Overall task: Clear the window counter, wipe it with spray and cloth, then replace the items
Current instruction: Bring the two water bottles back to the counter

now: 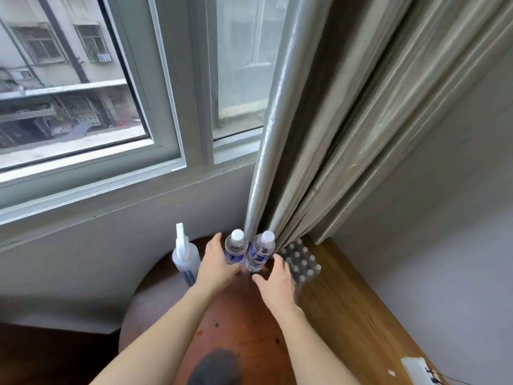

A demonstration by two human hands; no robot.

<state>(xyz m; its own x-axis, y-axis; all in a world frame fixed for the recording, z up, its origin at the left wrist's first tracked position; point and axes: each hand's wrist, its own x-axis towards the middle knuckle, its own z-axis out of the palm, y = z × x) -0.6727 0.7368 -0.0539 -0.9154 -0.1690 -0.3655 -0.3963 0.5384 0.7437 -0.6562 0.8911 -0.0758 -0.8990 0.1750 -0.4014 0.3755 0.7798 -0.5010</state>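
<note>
the curtain (319,134) hangs in heavy folds down to the back corner, so whatever goes there has to tuck in against its hem. below it the reddish-brown surface (238,315) runs toward the wall under the window (83,93), with a lighter wooden top beside it on the right. a shrink-wrapped pack of small bottles (302,262) sits at the foot of the curtain, pushed back out of the working area. the spray bottle (185,259) stands upright near the wall on the left, within easy reach (no cloth is in view).

two water bottles stand side by side just in front of the curtain: the left water bottle (236,250) and the right water bottle (260,252), close enough that they look to be touching. the left hand (218,266) is wrapped around the lower part of the left one, steadying it upright. the right hand (277,282) is spread wide with nothing in it, fingers near the base of the right bottle; whether a fingertip touches it is hard to say. judging by the neat pairing, the bottles are probably being set or gathered as a group.
</note>
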